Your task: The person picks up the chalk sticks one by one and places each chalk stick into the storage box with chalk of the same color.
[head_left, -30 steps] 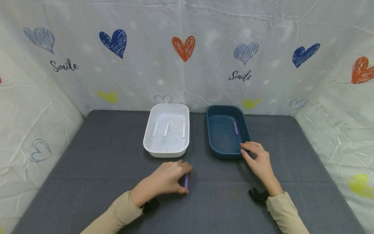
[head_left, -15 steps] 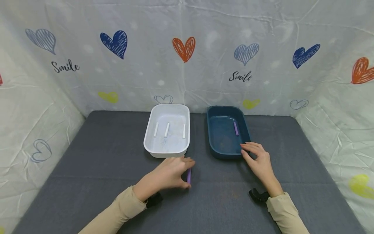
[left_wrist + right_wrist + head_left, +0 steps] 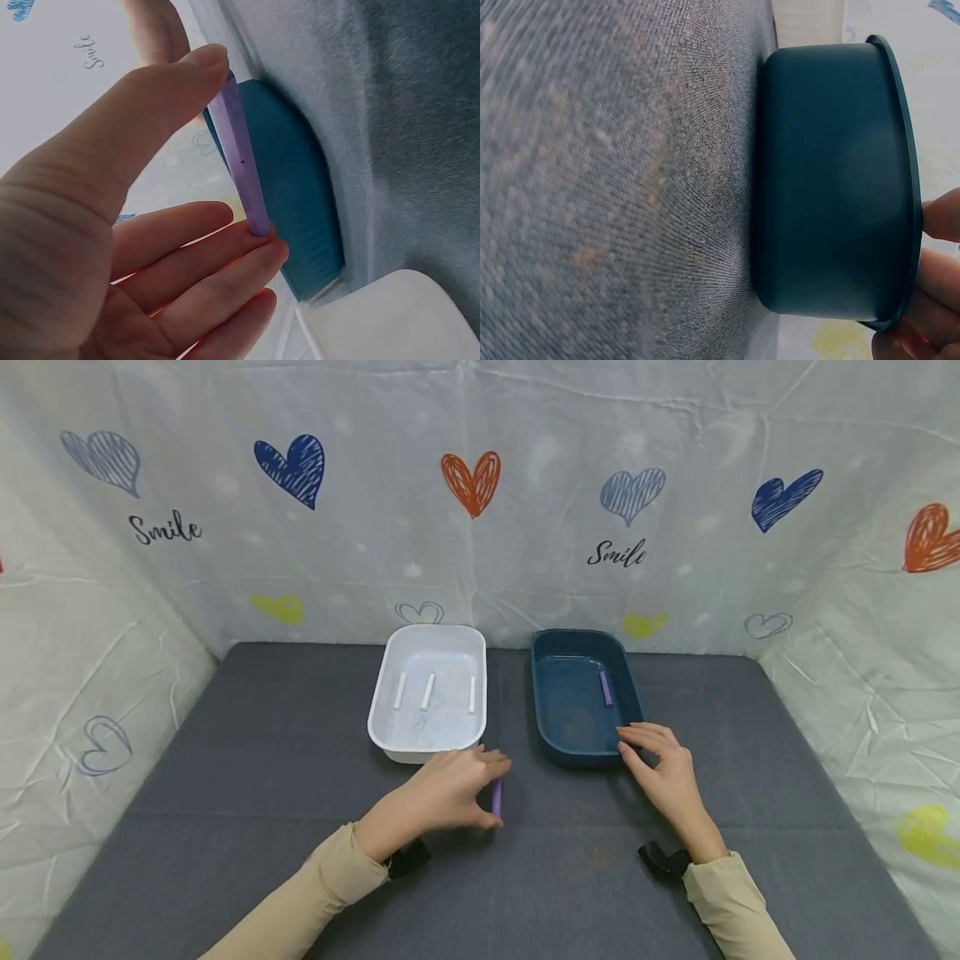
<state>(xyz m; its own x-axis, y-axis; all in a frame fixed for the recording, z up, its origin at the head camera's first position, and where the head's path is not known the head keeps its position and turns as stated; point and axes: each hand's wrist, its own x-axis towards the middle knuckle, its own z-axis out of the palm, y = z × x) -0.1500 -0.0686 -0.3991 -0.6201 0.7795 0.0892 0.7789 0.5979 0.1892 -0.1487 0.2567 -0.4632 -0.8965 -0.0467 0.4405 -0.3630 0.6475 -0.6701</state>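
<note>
A purple chalk stick (image 3: 497, 797) is pinched end to end in my left hand (image 3: 453, 789), thumb at one end and fingertips at the other. In the left wrist view, the chalk (image 3: 241, 157) spans the gap between the thumb (image 3: 204, 66) and the fingers. My left hand is just in front of the white tray's right front corner. My right hand (image 3: 663, 768) holds the dark teal basin (image 3: 558, 750) at its front right corner, fingers at the rim, as the right wrist view of the basin (image 3: 832, 180) also shows. Inside the basin lies another purple chalk stick (image 3: 606, 689).
Left of the basin stands the white tray (image 3: 423, 752), holding three white chalk sticks (image 3: 427, 692) set apart from each other. Both containers rest near the back of the grey-covered table (image 3: 300, 727). A cloth printed with hearts (image 3: 472, 568) hangs behind and at both sides.
My left hand has carried the purple chalk forward and to the right, from in front of the white tray toward the gap between the containers. My right hand and the basin have stayed put.
</note>
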